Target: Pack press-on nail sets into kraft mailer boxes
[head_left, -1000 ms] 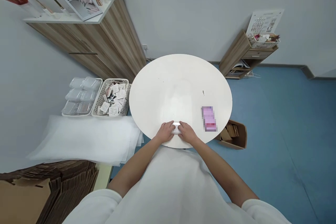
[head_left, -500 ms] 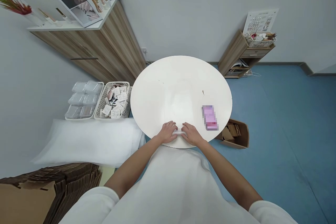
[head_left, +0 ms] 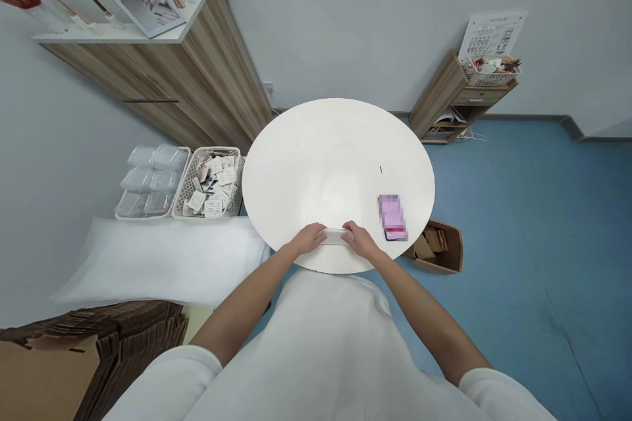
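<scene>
A small, pale, translucent strip-like piece (head_left: 334, 237) lies between my hands, low over the near part of the round white table (head_left: 340, 138). Its exact kind is hard to make out; it might be a folded plastic box or sleeve. My left hand (head_left: 310, 238) grips its left end with bent fingers. At the opposite end, my right hand (head_left: 360, 240) pinches it the same way. Right of my right hand lies a phone (head_left: 394, 218) with a blurred pink screen. Farther back on the tabletop is a tiny dark mark or object (head_left: 380, 170).
Left of the table stand a basket of small cards (head_left: 212, 187) and clear plastic boxes (head_left: 153, 177), with white sheets (head_left: 162, 263) and stacked flat cardboard (head_left: 123, 348) nearer. An open carton (head_left: 447, 250) sits on the floor at right. Behind are a wooden cabinet (head_left: 212, 66) and small shelf (head_left: 437, 95).
Both hands have lifted or tilted the pale piece, so more of its broad face shows between them. The fingers have closed on its ends. The whole view has shifted slightly.
</scene>
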The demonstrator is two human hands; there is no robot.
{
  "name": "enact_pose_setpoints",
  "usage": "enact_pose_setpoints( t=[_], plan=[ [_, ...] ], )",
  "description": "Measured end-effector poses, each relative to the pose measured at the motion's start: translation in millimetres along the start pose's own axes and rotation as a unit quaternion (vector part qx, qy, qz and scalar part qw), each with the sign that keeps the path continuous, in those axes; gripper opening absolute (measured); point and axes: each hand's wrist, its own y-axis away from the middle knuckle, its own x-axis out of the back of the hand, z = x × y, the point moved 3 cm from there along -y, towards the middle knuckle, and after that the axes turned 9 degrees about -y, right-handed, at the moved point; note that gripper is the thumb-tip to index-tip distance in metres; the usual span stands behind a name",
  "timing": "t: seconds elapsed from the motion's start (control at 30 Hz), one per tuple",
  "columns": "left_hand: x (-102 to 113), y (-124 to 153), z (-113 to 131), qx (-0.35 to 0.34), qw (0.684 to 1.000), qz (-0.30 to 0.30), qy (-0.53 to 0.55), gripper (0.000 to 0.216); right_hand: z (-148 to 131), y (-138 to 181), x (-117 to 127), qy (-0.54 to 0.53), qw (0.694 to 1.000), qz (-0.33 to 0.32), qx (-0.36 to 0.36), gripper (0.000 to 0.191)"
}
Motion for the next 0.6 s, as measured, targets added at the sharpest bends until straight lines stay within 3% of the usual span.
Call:
enact_pose_setpoints(
  t=[0.17, 0.4, 0.5, 0.6],
  plan=[
    [0.1, -2.8, -15.9, 0.104, 0.993, -0.017, 0.051, 0.032, 10.5, -13.1, -0.8, -0.016, 0.998, -0.006, -0.066, 0.024],
    [5.2, 1.7, -29.2, 0.185, 0.983, -0.004, -0.01, 0.027, 20.4, -25.8, 1.6, 0.0, 0.998, 0.035, -0.06, 0.031],
    [8.3, 4.3, -31.7, 0.215, 0.974, 0.01, -0.074, 0.03, 26.4, -23.7, 8.9, 0.042, 0.993, 0.084, -0.066, 0.033],
    [14.3, 7.1, -26.5, 0.21, 0.962, 0.069, -0.159, 0.033, 27.6, -15.0, 18.5, 0.105, 0.979, 0.167, -0.049, 0.034]
  ],
)
